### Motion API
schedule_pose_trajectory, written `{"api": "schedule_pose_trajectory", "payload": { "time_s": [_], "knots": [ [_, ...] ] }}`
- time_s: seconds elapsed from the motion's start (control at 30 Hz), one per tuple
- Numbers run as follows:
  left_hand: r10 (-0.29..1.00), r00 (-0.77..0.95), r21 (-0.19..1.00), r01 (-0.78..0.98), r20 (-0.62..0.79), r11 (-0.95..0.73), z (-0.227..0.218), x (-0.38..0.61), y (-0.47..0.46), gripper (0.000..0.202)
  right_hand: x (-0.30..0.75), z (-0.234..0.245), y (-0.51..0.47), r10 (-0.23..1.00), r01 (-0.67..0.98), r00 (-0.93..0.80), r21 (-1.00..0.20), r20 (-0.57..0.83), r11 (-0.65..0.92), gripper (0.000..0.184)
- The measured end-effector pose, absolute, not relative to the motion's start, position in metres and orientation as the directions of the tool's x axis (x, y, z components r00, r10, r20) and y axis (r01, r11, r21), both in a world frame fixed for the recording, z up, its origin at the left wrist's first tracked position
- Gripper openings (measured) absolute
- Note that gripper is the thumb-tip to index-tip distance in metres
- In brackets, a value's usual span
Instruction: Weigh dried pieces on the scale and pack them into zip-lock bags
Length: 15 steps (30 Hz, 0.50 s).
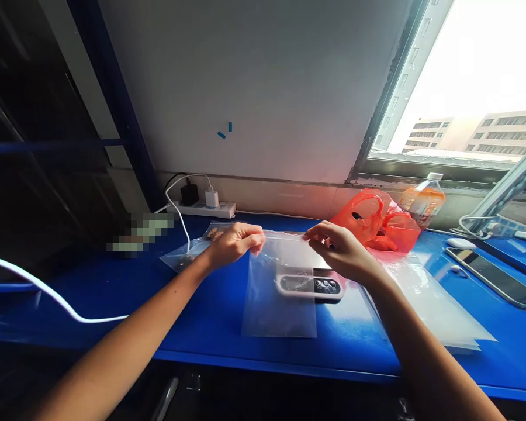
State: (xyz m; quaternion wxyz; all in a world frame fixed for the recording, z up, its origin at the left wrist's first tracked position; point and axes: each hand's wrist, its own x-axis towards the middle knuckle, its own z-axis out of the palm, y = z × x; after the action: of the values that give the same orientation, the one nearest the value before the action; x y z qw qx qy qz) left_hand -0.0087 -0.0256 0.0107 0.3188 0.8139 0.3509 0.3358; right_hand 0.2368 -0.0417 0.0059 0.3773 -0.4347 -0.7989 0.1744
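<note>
A clear zip bag hangs between my two hands, held by its top edge. My left hand pinches the upper left corner, and my right hand pinches the upper right corner. No contents show inside the bag. Behind it, partly seen through the plastic, a white digital scale with a dark button panel rests on the blue table. To the left of my left hand lie filled clear bags with small brownish contents.
A stack of clear bags lies to the right, with a red plastic bag and an orange drink bottle behind. A phone and earbud case sit far right. A power strip runs along the wall; a white cable crosses at left.
</note>
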Motion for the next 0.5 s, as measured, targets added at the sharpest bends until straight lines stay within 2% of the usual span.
{"api": "schedule_pose_trajectory", "payload": {
  "time_s": [0.23,0.37,0.43,0.5],
  "knots": [
    [0.814,0.494,0.737,0.418,0.306,-0.531,0.0042,-0.0083,-0.0199,0.026,0.2361,0.0077,-0.0457,0.84,0.576,-0.291,-0.618,0.457,0.536,0.016],
    [0.809,0.526,0.661,0.512,0.263,-0.548,0.0047,-0.006,-0.0221,0.025,0.2349,0.0065,-0.0448,0.816,0.646,-0.211,-0.549,0.538,0.53,0.017],
    [0.813,0.52,0.615,0.559,0.264,-0.557,0.0063,-0.0042,-0.0247,0.026,0.2339,0.0065,-0.0432,0.788,0.637,-0.185,-0.539,0.587,0.551,0.018],
    [0.818,0.501,0.625,0.55,0.283,-0.554,0.0093,-0.0026,-0.028,0.027,0.2327,0.0093,-0.0442,0.756,0.603,-0.176,-0.538,0.631,0.589,0.018]
  ]
}}
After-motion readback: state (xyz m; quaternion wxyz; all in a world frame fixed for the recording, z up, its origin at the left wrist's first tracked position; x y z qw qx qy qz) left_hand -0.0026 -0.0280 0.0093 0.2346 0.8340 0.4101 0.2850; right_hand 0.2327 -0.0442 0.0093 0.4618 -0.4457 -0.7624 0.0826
